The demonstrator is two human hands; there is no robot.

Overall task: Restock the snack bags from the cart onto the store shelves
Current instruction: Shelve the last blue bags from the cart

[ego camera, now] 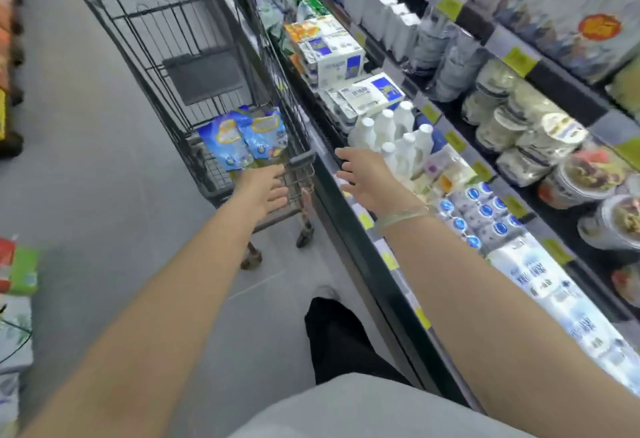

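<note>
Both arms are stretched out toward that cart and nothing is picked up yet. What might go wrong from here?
Three things, as guesses:

1. The cart stands on wheels, and the left hand reaches in at its near end; a push could roll it away.

2. The right hand hangs open close to the white bottles at the cooler's front edge; a careless sweep might topple one.

3. The blue bags lie low in the basket, so a one-handed grab may slip.
</note>
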